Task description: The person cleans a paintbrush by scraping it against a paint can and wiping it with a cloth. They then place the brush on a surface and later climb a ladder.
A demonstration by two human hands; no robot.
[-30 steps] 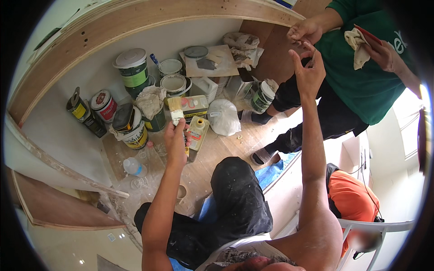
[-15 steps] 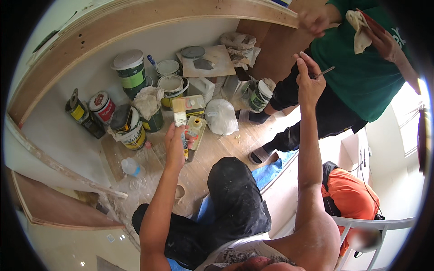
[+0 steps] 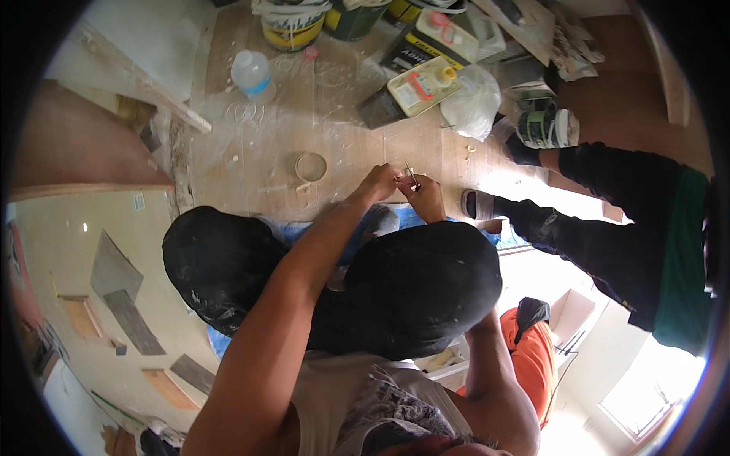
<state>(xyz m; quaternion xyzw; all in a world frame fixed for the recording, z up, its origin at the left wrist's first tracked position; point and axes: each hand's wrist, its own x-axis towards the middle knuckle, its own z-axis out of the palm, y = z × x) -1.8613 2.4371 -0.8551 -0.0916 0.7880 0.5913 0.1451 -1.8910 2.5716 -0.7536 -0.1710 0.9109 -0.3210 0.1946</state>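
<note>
Both my hands meet low over the floor, just beyond my bent knees. My left hand (image 3: 382, 182) is closed, its fingertips against my right hand; what it pinches is too small to make out. My right hand (image 3: 427, 200) is closed around a thin, dark metal tool (image 3: 411, 171) whose slim end sticks up between the fingers. A small pale bit shows at the fingers, its kind unclear. Beyond the hands stands a rectangular can with a yellow spout (image 3: 414, 90). A tan ring (image 3: 311, 166) lies on the floor to the left.
A clear plastic bottle (image 3: 254, 76), a white plastic bag (image 3: 473, 102) and paint buckets (image 3: 293, 26) stand further off. At right are a co-worker's dark-trousered legs (image 3: 563, 228); a person in orange (image 3: 526, 357) is behind on the right. Wooden boards (image 3: 91, 140) edge the left.
My right hand has come down from high on the right to meet my left. The paintbrush in my left hand no longer shows. My view has tilted lower, toward my knees.
</note>
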